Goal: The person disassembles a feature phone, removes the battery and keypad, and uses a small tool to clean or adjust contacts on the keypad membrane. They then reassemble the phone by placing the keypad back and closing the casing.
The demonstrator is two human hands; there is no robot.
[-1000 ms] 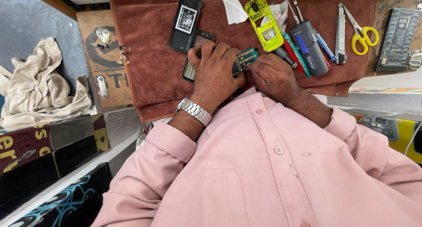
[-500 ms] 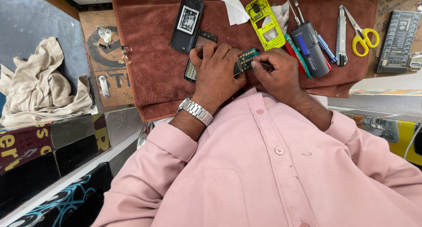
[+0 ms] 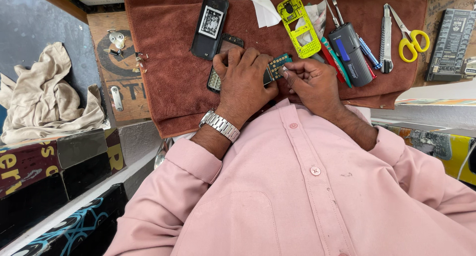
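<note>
A brown towel (image 3: 183, 82) covers the table's near edge. At its middle the left hand (image 3: 243, 80) presses flat on a small circuit board (image 3: 276, 65), grip clamped on it. The right hand (image 3: 312, 82) pinches a fine tool, hard to tell which, at the board's right end. Judged: the board is being worked; next calls for steady, light pressure

My left hand (image 3: 244, 80) hides most of the circuit board (image 3: 276, 67) and part of the keypad phone (image 3: 218, 70) beneath it, and I cannot resolve what my right hand (image 3: 312, 83) pinches.
</note>
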